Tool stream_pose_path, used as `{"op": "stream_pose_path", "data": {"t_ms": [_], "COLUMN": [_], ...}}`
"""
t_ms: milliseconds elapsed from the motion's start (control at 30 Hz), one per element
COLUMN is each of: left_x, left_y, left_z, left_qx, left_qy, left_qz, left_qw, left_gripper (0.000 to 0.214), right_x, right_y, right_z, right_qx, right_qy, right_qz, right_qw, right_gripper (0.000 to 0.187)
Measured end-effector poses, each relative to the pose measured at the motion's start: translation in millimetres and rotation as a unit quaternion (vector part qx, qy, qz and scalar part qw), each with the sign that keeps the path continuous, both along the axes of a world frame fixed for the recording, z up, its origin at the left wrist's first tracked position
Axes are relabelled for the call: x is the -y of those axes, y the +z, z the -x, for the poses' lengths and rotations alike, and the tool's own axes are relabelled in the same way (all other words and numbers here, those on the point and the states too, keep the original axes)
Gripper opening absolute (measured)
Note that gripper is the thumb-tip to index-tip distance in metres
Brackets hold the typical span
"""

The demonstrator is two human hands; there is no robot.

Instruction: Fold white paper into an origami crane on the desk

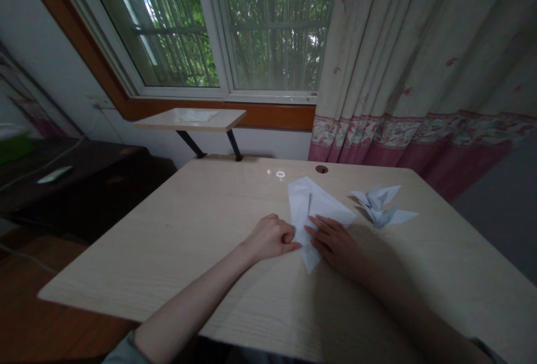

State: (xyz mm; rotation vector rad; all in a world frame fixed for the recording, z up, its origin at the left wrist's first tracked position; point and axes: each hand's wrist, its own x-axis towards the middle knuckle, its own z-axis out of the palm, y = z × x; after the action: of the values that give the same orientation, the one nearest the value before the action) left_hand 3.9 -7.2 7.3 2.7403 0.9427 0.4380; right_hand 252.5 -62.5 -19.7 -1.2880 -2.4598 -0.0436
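Note:
A white sheet of paper (300,202), partly folded, lies on the desk with one flap turned over along its left side. At its left edge my left hand (272,236) rests with the fingers curled in and the thumb stretched along the paper, closed on that edge. My right hand (335,241) lies over the paper's right part, fingers extended and spread, pressing it flat. To the right of that hand sit folded paper cranes (381,207), white with pointed wings; they lie so close together that I cannot separate them clearly.
The pale wooden desk (201,230) has a round cable hole (321,169) near its back edge. A small raised shelf (188,119) at the back left bears some white paper. Behind are a window and a floral curtain (377,101); a dark cabinet (104,168) stands at left.

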Motion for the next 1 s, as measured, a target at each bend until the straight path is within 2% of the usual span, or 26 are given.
{"op": "stream_pose_path", "data": {"t_ms": [300,633,1000], "left_x": [7.1,14.7,18.6], "left_y": [-1.3,4.9,0.2], "left_z": [-2.4,-7.3,-10.0], "left_qx": [0.008,-0.01,-0.002], "left_qy": [-0.032,-0.063,-0.082], "left_qz": [0.007,0.016,0.007], "left_qw": [0.999,0.998,0.997], "left_gripper": [0.041,0.046,0.048], "right_x": [-0.1,-1.2,-0.6], "right_y": [-2.2,-7.1,-7.0], "right_z": [0.4,0.0,-0.4], "right_qx": [-0.007,-0.013,-0.018], "right_qy": [0.005,0.0,0.004], "right_qz": [-0.002,-0.011,-0.003], "right_qw": [1.0,1.0,1.0], "right_gripper": [0.043,0.042,0.042]}}
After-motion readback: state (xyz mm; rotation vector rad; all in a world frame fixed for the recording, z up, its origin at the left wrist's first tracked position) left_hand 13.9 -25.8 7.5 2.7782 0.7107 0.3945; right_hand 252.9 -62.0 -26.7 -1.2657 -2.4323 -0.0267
